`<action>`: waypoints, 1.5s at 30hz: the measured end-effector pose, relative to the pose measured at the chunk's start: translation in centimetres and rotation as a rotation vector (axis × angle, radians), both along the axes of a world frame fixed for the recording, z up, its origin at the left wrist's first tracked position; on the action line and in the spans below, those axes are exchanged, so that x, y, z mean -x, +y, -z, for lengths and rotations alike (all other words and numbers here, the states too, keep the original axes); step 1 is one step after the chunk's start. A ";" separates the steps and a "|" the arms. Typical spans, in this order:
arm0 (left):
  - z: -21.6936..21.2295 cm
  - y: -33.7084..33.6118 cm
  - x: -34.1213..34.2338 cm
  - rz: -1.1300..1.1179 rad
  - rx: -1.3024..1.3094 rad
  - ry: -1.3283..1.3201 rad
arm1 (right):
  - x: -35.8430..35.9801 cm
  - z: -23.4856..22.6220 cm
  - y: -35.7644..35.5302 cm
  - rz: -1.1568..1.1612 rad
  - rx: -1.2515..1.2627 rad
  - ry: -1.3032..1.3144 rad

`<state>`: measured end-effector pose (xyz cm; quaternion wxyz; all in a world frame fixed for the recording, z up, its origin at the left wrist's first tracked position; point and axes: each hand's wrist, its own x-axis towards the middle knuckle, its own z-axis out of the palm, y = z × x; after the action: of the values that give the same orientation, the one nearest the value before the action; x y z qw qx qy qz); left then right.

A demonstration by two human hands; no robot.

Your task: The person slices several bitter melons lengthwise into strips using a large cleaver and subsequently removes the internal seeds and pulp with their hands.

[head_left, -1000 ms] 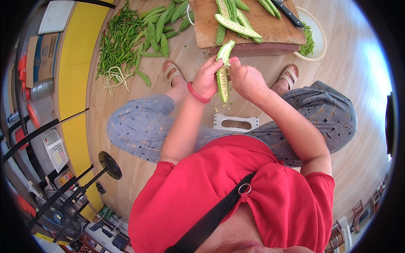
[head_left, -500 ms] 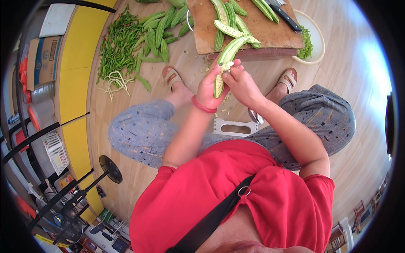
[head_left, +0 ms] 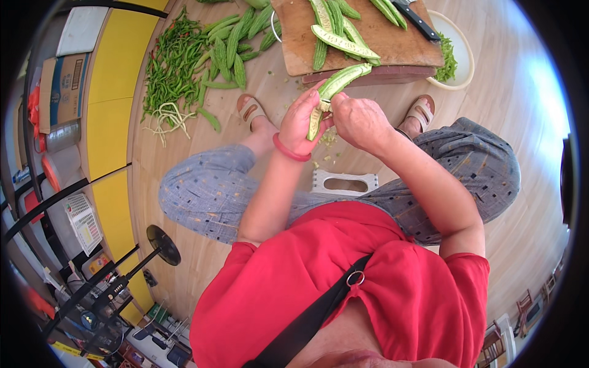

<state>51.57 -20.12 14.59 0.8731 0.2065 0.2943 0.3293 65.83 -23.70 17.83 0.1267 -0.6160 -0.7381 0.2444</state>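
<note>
My left hand (head_left: 297, 126), with a red band at the wrist, is closed around a halved bitter melon (head_left: 345, 80). The cut side faces up, and its far end points toward the cutting board (head_left: 399, 52). My right hand (head_left: 363, 124) is closed and pressed against the hollow of the melon half. It grips a metal spoon, almost wholly hidden behind the fingers now; the earlier picture shows its shiny end below the wrist. Several bitter melon halves (head_left: 345, 43) lie on the wooden board. Bits of pale pulp (head_left: 329, 136) are scattered on the floor under my hands.
A black-handled knife (head_left: 420, 23) rests at the board's right side. Beside it stands a white basin (head_left: 464, 70) with chopped greens (head_left: 446, 64). Green chillies (head_left: 178, 67) and whole bitter melons (head_left: 233, 46) lie on the floor at left. A low white stool (head_left: 345, 175) stands between my legs.
My right hand has shifted slightly up and right along the melon half and turned, hiding the spoon. The pale pulp clump in the hollow is no longer visible. My left hand keeps its hold.
</note>
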 end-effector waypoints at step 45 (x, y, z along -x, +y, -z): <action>1.1 1.4 2.2 0.186 0.143 -0.156 | 1.3 1.5 -1.3 -0.337 -0.165 0.101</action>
<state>49.36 -18.68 13.53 0.9325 0.1437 0.2281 0.2403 64.58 -24.98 16.38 0.1707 -0.4583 -0.8410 0.2315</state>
